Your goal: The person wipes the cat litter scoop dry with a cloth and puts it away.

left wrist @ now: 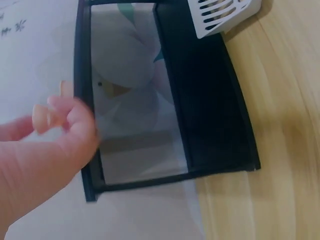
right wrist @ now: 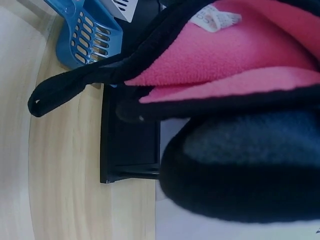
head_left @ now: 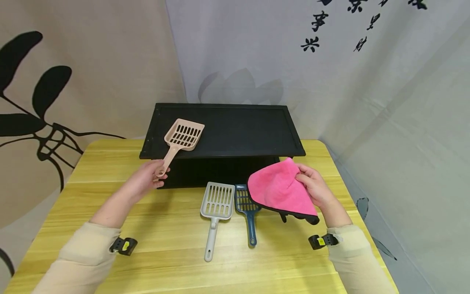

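My left hand (head_left: 148,179) grips the end of a beige-pink litter scoop's (head_left: 183,135) handle, its slotted head raised in front of the black shelf. In the left wrist view the fingers curl about the handle (left wrist: 44,119); the scoop's head is out of that view. A pink cleaning cloth (head_left: 277,181) with black edging hangs from my right hand (head_left: 315,185), which pinches it. The right wrist view shows its folds, a white label (right wrist: 216,19) and a black loop (right wrist: 60,92); the hand itself is hidden there. The cloth partly covers a blue litter scoop (head_left: 251,216) on the table.
A grey-white litter scoop (head_left: 217,204) lies left of the blue one, handle toward me. Behind them stands a black two-level shelf (head_left: 242,126) on the wood-grain table (head_left: 165,261). A pale printed curtain (head_left: 235,49) hangs behind the table.
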Tool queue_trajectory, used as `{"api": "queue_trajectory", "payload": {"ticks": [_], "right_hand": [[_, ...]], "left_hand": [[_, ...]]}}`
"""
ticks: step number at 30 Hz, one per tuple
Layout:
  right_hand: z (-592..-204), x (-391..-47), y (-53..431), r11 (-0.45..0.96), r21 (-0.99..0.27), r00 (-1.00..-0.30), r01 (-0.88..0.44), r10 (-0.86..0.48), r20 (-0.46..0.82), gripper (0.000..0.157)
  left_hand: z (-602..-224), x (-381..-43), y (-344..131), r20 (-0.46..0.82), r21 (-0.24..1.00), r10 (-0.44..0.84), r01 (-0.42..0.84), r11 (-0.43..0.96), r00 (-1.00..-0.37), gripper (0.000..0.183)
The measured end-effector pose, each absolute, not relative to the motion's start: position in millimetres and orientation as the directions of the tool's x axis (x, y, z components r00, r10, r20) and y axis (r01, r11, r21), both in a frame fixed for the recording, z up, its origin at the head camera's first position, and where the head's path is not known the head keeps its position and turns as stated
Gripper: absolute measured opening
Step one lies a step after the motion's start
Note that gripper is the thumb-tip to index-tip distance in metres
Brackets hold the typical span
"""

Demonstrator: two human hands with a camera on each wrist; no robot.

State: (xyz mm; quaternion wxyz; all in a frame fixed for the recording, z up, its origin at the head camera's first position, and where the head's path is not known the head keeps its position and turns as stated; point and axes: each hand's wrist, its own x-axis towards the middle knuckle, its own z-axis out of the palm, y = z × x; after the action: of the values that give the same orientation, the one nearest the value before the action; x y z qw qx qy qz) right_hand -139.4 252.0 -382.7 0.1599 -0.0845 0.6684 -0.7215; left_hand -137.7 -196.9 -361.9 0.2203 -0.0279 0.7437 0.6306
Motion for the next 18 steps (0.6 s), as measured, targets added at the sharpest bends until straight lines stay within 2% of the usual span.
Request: {"api": "queue_trajectory", "payload": {"ticks": [4, 6, 12, 18], "right_hand": [[-384, -140, 252, -0.065, -0.992, -0.932, 0.112, -0.352, -0.082, 0.038], [-384, -140, 252, -0.065, -0.992, -0.931, 0.108, -0.357, -0.078, 0.038], [-386, -139, 252, -0.072, -0.991, -0.929, 0.114, -0.362, -0.081, 0.038], [-388, -137, 254, -0.077, -0.99, -0.928, 0.119, -0.362, -0.083, 0.038]], "left_hand": [[-362, -135, -209, -0.4, 0.916, 0.349, -0.378, 0.13, -0.848, 0.017], [-363, -135, -212, -0.394, 0.913, 0.395, -0.402, 0.066, -0.83, 0.013], [-365, -137, -208, -0.363, 0.888, 0.412, -0.444, -0.118, -0.836, 0.011], [-369, -144, -193, -0.358, 0.905, 0.337, -0.413, -0.106, -0.871, 0.019]]}}
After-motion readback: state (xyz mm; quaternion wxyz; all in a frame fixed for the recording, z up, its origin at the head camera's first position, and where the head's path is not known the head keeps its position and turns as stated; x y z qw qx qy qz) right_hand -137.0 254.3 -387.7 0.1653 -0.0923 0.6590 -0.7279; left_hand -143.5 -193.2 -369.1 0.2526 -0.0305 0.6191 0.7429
